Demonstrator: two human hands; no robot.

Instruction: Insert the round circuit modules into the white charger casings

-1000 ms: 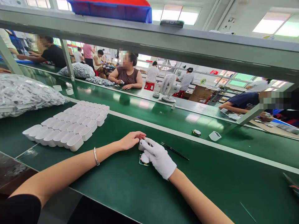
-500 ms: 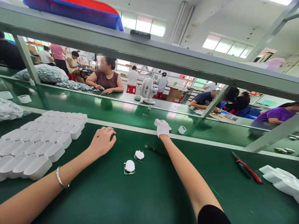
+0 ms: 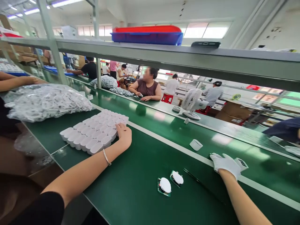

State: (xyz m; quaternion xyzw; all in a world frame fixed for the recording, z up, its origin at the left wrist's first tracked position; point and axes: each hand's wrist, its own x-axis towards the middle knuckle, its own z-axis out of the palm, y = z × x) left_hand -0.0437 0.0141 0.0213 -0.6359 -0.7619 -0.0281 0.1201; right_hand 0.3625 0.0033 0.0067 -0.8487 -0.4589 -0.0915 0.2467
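My left hand (image 3: 124, 135) is at the right edge of a block of white oval plastic cups (image 3: 95, 128), its fingers bent over an end cup; the thumb is hidden. My right hand (image 3: 226, 164), in a white glove, is over the belt's pale near edge with fingers spread. Just beyond it is a white housing (image 3: 241, 163) with a dark opening, and a similar white housing (image 3: 196, 144) lies farther left on the belt. Two small circuit boards with round white tops, one nearer (image 3: 165, 186) and one farther (image 3: 177, 178), lie between my arms, beside dark tweezers (image 3: 199, 182).
A clear bag of small white parts (image 3: 49, 101) lies at left, near another person's arm (image 3: 20, 80). A grey shelf beam (image 3: 150, 56) crosses above the green belt (image 3: 161, 125). Across it are a seated person (image 3: 148, 87) and a white fan (image 3: 191, 100).
The view has swung left. My left hand has moved from the bare mat onto the edge of the cups. My right hand's gloved fingers have spread, beside a white housing on the belt.
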